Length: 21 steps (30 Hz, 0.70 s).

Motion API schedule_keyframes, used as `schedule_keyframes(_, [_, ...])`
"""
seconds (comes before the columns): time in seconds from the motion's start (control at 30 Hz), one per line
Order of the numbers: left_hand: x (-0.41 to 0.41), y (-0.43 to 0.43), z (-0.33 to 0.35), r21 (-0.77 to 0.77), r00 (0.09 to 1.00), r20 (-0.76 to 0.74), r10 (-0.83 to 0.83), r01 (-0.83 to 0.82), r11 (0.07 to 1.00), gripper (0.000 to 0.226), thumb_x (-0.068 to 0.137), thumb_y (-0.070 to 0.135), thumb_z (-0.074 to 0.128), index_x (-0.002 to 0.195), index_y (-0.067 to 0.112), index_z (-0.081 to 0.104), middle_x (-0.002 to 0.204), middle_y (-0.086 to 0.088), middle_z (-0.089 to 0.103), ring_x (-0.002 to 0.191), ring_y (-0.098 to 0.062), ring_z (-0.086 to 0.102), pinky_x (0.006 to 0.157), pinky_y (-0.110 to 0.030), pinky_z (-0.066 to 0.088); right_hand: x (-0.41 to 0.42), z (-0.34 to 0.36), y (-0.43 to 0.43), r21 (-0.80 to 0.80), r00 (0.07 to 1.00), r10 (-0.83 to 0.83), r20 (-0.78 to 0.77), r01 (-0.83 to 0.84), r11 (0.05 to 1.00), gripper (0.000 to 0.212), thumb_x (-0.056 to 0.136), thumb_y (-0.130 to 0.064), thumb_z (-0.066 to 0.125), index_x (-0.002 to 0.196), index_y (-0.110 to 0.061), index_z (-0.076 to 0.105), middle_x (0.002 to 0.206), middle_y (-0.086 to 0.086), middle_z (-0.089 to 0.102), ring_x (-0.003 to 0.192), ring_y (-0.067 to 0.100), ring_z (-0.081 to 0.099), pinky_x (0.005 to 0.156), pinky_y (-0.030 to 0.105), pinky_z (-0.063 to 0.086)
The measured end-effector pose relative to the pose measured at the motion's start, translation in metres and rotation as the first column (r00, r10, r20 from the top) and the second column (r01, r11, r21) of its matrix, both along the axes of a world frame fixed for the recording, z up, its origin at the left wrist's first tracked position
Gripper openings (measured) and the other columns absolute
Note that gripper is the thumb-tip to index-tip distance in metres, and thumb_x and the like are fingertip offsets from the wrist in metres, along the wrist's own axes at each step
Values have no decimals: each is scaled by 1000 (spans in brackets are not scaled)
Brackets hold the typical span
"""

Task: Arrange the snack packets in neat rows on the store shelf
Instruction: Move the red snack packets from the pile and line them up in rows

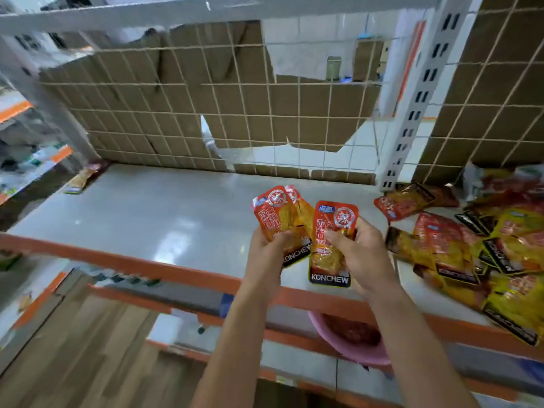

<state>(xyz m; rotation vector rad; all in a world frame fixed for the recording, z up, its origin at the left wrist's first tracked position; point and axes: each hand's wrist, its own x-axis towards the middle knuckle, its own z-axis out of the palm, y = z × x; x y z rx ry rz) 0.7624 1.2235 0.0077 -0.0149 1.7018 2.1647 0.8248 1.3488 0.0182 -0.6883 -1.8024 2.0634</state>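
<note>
Observed: left grip (272, 245) clasps two overlapping red packets (278, 219) by their lower halves, tops fanned above the fingers. The right grip (363, 256) pinches a single packet (331, 248) upright, just beside the left pair. A loose pile (471, 251) lies on the shelf (147, 213) right of the right grip. One stray packet (82, 178) sits far left, at the back.

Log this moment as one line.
left hand: grips fanned packets | right hand: grips single packet | pile: loose at shelf right end | rows: none yet
</note>
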Motion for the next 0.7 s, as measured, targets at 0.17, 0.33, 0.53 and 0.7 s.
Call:
schedule_keyframes(0.17, [-24, -100, -5, 14, 987, -15, 161, -161, 987, 40, 86, 1, 62, 121, -2, 44, 110, -23, 62, 97, -37, 64, 83, -47, 55, -32, -4, -103, -23, 997, 81, -3, -81, 996, 19, 83, -3, 66, 96, -17, 63, 93, 12, 71, 86, 31, 69, 80, 53, 55])
schedule_keyframes(0.33, [-46, -206, -13, -52, 972, -115, 205, -212, 976, 33, 86, 7, 64, 117, 8, 53, 111, -16, 67, 102, -32, 66, 90, -48, 53, -70, -21, -194, 179, 996, 81, 28, -84, 980, 20, 81, -18, 71, 96, -24, 59, 87, -2, 70, 80, 18, 68, 78, 44, 56])
schedule_keyframes(0.53, [-68, -293, -12, 45, 953, -44, 301, -299, 953, 27, 79, 5, 66, 101, 20, 64, 103, -13, 71, 101, -38, 66, 89, -50, 52, -114, -23, -274, 261, 987, 148, 56, -158, 952, 23, 81, -23, 70, 100, -23, 58, 92, -2, 69, 82, 16, 68, 77, 41, 57])
schedule_keyframes(0.7, [-108, -343, -11, 83, 926, 24, 378, -378, 922, 23, 92, -1, 52, 109, 13, 58, 102, -11, 71, 94, -34, 68, 82, -47, 55, -169, -24, -323, 212, 973, 213, 93, -229, 950, 17, 86, -25, 65, 96, -27, 53, 95, 1, 67, 85, 21, 68, 78, 48, 56])
